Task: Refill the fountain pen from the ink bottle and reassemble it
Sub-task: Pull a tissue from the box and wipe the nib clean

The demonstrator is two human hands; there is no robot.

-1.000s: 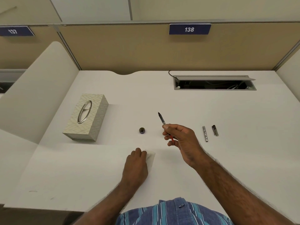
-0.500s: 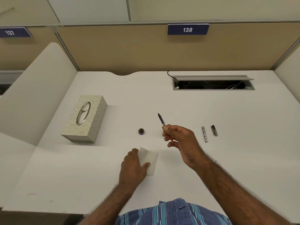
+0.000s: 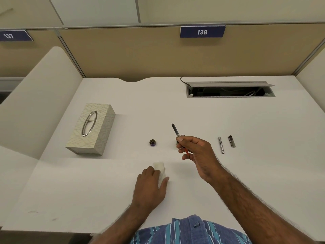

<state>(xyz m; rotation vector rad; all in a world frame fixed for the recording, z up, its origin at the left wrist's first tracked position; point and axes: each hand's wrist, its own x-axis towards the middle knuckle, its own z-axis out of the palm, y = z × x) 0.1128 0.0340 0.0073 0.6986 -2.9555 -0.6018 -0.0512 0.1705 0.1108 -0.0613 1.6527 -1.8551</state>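
Note:
My right hand (image 3: 197,155) holds the pen's nib section with its converter (image 3: 175,131), nib pointing up and away, a red end showing below my fingers. Just behind my fingertips sits a dark object (image 3: 181,136), mostly hidden, possibly the ink bottle. A small dark round cap (image 3: 152,142) with a purple inside lies on the desk to the left. The silver pen barrel (image 3: 221,144) and the dark pen cap (image 3: 232,141) lie to the right. My left hand (image 3: 151,184) grips a folded white tissue (image 3: 161,170) on the desk.
A patterned tissue box (image 3: 91,128) with a metal oval opening stands at the left. An open cable tray (image 3: 228,89) is set into the white desk (image 3: 263,164) at the back right. Beige partitions enclose the desk.
My left hand has gathered the tissue, which lay flat half a second ago, and now bunches it between fingers and thumb. My right hand with the pen section has stayed nearly still.

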